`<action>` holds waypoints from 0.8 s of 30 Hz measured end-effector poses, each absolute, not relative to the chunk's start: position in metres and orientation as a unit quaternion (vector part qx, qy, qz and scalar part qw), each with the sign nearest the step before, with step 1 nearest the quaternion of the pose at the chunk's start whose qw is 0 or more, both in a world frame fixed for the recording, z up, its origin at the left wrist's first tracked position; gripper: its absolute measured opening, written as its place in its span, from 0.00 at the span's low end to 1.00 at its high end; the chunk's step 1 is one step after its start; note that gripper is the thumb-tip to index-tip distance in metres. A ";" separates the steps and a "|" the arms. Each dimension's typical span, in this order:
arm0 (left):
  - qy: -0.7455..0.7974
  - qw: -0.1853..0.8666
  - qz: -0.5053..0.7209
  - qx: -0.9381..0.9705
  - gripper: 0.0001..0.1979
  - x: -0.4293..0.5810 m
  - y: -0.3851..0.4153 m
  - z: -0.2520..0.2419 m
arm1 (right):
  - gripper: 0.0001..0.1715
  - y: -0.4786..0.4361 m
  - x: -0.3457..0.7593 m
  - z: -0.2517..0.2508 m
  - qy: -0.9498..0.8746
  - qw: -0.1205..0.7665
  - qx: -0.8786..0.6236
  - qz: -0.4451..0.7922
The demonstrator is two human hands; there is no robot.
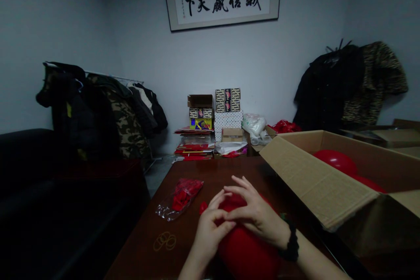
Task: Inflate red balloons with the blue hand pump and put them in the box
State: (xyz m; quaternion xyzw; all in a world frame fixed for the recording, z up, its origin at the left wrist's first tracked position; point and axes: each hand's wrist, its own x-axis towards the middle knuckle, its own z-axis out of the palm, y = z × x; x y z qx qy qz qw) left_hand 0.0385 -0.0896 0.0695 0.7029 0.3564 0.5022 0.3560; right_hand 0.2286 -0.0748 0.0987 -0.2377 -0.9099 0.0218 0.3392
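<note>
Both of my hands work at the neck of an inflated red balloon [247,251] that lies on the dark wooden table [193,245] in front of me. My left hand [210,225] pinches the balloon's neck with curled fingers. My right hand [252,210], with a dark band at the wrist, lies over the top of the balloon, and its fingers are bent around the neck too. The neck itself is mostly hidden under my fingers.
A clear bag of red uninflated balloons [179,197] lies to the left, with several rubber bands [165,241] nearer me. An open cardboard box [315,179] holding inflated red balloons [334,159] stands at right. Stacked boxes [226,113] and hung coats [108,113] line the back wall.
</note>
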 end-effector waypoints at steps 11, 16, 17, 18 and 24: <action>0.367 0.327 0.486 0.723 0.10 0.037 -0.090 0.084 | 0.08 -0.079 0.223 0.099 -0.861 0.409 -0.270 0.136; 0.373 0.309 0.491 0.724 0.09 0.039 -0.091 0.087 | 0.07 -0.082 0.219 0.095 -0.850 0.421 -0.270 0.163; 0.374 0.307 0.493 0.723 0.09 0.039 -0.091 0.087 | 0.07 -0.083 0.219 0.095 -0.855 0.416 -0.267 0.159; 0.375 0.305 0.494 0.723 0.09 0.039 -0.091 0.086 | 0.07 -0.083 0.219 0.095 -0.860 0.408 -0.265 0.153; 0.381 0.300 0.498 0.719 0.09 0.039 -0.092 0.078 | 0.09 -0.087 0.222 0.103 -0.893 0.344 -0.272 0.099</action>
